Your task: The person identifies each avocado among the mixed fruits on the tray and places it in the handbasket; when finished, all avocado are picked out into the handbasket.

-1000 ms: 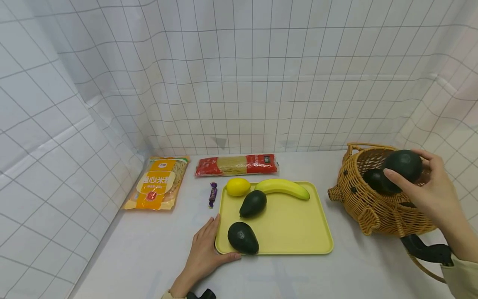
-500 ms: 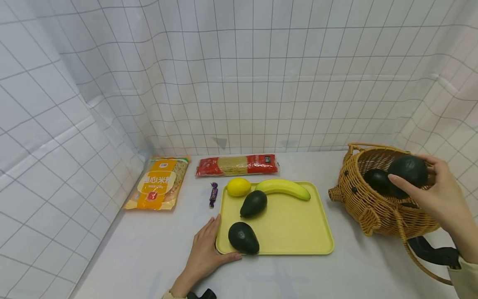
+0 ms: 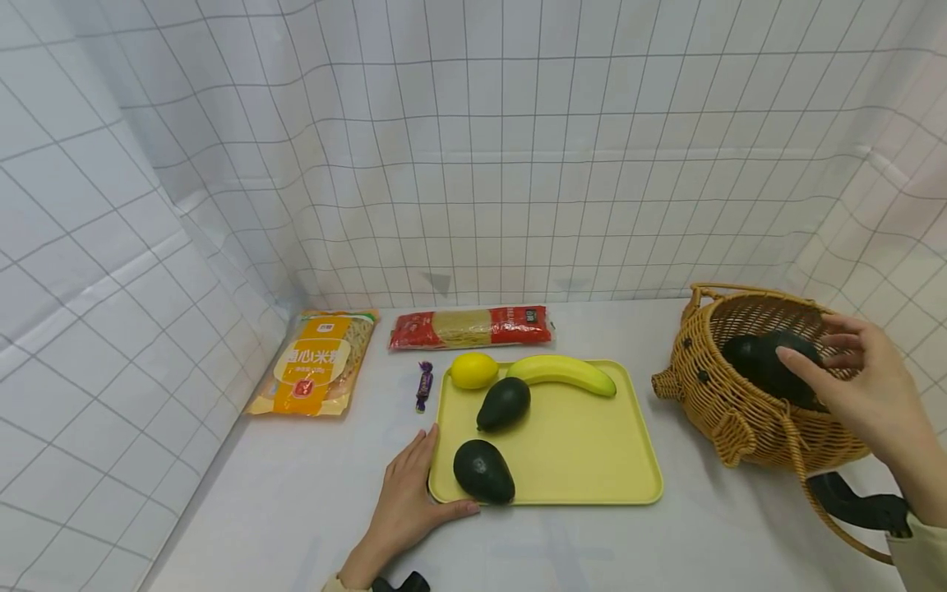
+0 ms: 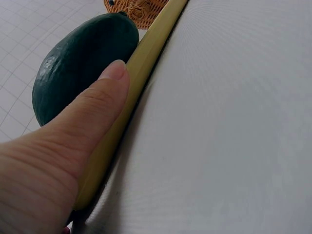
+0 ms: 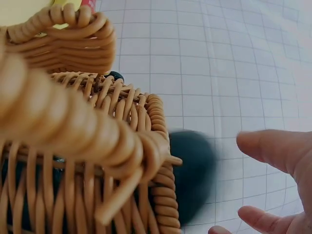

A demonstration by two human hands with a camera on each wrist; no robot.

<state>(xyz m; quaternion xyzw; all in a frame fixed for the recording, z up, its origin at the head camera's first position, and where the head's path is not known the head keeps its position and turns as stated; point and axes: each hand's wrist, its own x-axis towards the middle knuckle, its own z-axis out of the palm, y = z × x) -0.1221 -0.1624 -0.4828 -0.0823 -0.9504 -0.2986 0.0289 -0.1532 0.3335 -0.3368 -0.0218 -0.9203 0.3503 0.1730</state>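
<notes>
As one avocado (image 3: 775,375) sits in the basket (image 3: 728,421), the right hand (image 3: 867,385) spreads empty at its right side, the outstretched left hand (image 3: 405,500) far left.

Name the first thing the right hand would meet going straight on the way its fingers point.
Probably the nearer avocado at the mouth of the wicker basket: the right hand points toward it across a gap, though depth is unclear.

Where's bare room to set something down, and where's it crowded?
Bare: tray, right half below the banana; table, nearer than the tray, between left hand and basket. Crowded: tray's left, with lemon and two avocados; basket, fruit inside, right hand at its mouth.
</notes>
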